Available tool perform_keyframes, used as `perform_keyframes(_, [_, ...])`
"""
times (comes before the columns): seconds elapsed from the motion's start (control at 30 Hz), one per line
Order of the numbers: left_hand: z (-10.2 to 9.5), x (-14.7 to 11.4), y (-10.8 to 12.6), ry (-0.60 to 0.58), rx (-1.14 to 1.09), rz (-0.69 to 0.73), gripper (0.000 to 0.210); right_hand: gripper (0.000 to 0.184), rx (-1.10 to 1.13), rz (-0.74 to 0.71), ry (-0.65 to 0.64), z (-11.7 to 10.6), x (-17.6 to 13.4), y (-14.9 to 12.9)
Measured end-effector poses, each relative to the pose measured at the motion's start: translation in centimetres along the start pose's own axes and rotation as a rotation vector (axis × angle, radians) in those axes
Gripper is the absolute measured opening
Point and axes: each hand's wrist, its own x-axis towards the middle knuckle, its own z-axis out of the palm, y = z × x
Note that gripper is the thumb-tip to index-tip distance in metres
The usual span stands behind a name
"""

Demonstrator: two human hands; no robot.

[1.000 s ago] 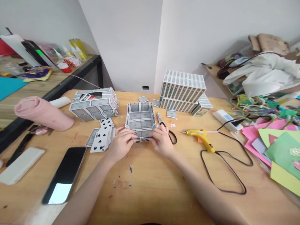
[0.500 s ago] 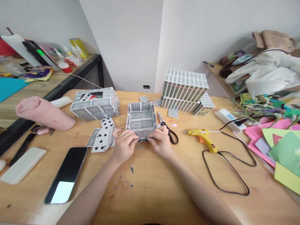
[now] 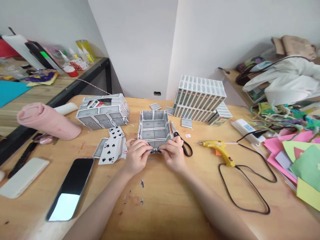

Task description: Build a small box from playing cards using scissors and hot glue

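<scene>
— Closely now, from the fingers outward: doing what?

— Pinching, on both sides. Left hand (image 3: 136, 156) and right hand (image 3: 174, 152) with thumbs pressed to fingers on the near rim of an open-topped playing-card box (image 3: 154, 129), a short stretch of rim showing between.

— Set where?

— Mid-table, on the wooden tabletop (image 3: 165, 208), mostly just beyond the fingertips.

— And the feel of it?

— Probably light, being built of cards; likely springy in the walls, a little slick on the printed backs, easily creased by a hard squeeze. Best taken by the rim or near the corners, gently.

— Edges to mind?

— Just beside the right hand, scissors (image 3: 185, 145), blades pointing away along the box's right wall; little sideways room there. Near the left hand, fanned playing cards (image 3: 108, 151), easily nudged. Farther out, a card-covered box (image 3: 102, 116) to the left, stacked card packs (image 3: 198, 96) to the right, then a yellow hot-glue gun (image 3: 223, 152), nozzle turned inward.

— Widest way out?

— Back toward the near side, over wood dotted with dark scraps (image 3: 142, 183).
</scene>
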Motion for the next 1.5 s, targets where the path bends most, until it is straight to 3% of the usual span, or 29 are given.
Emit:
perform_keyframes(0.1, [0.1, 0.0, 0.0, -0.002, -0.024, 0.001, 0.018, 0.019, -0.005, -0.032, -0.008, 0.2, 0.0, 0.0])
perform_keyframes(0.27, [0.4, -0.1, -0.3, 0.003, -0.044, 0.004, 0.017, 0.021, -0.010, -0.097, 0.114, 0.7, 0.1, 0.1])
perform_keyframes(0.5, [0.1, 0.0, -0.8, -0.022, -0.054, 0.020, 0.016, 0.018, -0.024, -0.137, 0.153, 0.3, 0.2, 0.3])
perform_keyframes(0.83, [-0.4, -1.1, -1.0, 0.028, 0.005, 0.088, 0.018, 0.023, -0.429, -0.254, 0.178, 0.5, -1.5, -3.3])
perform_keyframes(1.23, [-1.2, -2.5, -0.4, 0.047, 0.147, 0.281, 0.025, 0.035, -0.425, -0.380, 0.206, 0.8, -4.0, -3.1])
perform_keyframes(1.5, [-0.9, -2.3, -1.1, 0.047, 0.129, 0.240, 0.018, 0.036, -0.458, -0.362, 0.201, 0.8, -3.7, -2.8])
